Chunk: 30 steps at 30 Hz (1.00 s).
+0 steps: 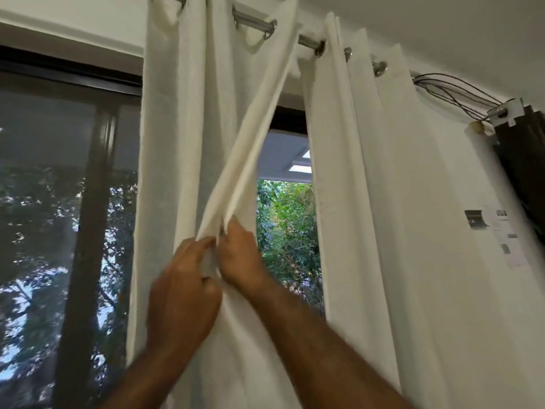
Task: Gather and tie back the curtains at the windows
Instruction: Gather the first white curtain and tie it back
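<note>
One wide window (67,202), dark-framed, spans the background; trees show through the glass.

Right curtain (383,202): cream, hangs in straight folds from its eyelets on the right side of the window.

Left curtain (182,128): same cream cloth, hanging left of the gap. Its inner edge is drawn down and leftward in a taut diagonal fold from the top eyelet to the hands. Between the two curtains a narrow strip of window is uncovered (green foliage visible there).

Curtain rod (253,20): silver metal, runs along the top through the eyelets.

Left hand (182,293): fingers curled round gathered cloth of the left curtain.

Right hand (239,255): just above and right of the left hand, touching it or nearly so, fingertips pinching the same inner edge.

Printed label (498,231): far right at mid-height, on a white surface (curtain or wall, cannot tell).

Thin wires (454,90): loop away from the rod's right end.
</note>
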Each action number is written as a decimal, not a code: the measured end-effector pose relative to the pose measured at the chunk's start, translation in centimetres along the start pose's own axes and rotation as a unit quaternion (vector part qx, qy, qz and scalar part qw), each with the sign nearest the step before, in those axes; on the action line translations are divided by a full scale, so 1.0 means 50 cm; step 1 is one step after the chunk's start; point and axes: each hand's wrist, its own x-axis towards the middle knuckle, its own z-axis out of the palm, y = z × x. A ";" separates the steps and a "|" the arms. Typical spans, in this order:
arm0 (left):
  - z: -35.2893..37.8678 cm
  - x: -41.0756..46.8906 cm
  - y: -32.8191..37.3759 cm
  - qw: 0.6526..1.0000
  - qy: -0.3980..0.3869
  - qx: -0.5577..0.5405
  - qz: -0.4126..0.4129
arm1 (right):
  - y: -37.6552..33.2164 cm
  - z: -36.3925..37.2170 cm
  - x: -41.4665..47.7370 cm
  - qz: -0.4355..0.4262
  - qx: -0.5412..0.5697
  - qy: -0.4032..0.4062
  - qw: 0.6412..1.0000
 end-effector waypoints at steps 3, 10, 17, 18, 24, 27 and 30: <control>-0.070 0.010 -0.027 1.000 0.015 0.019 -0.011 | -0.055 0.052 -0.030 -0.008 0.041 -0.008 0.999; -0.026 -0.035 0.047 0.974 -0.164 0.063 0.142 | -0.005 -0.068 -0.052 0.039 0.101 0.070 0.992; 0.039 0.033 0.047 0.996 -0.041 0.048 -0.066 | 0.041 -0.177 -0.053 0.052 0.064 0.133 0.988; 0.048 0.044 0.035 0.991 -0.030 0.110 -0.063 | 0.045 -0.189 -0.056 0.050 0.054 0.133 0.988; 0.066 0.062 -0.001 0.976 -0.081 0.185 -0.077 | 0.077 -0.253 -0.057 0.058 0.098 0.141 0.983; 0.088 0.046 0.036 0.980 -0.106 0.153 -0.067 | 0.081 -0.259 -0.064 0.066 0.150 0.127 0.978; 0.110 0.042 0.047 0.974 -0.112 0.191 -0.047 | 0.073 -0.259 -0.067 0.053 0.142 0.105 0.983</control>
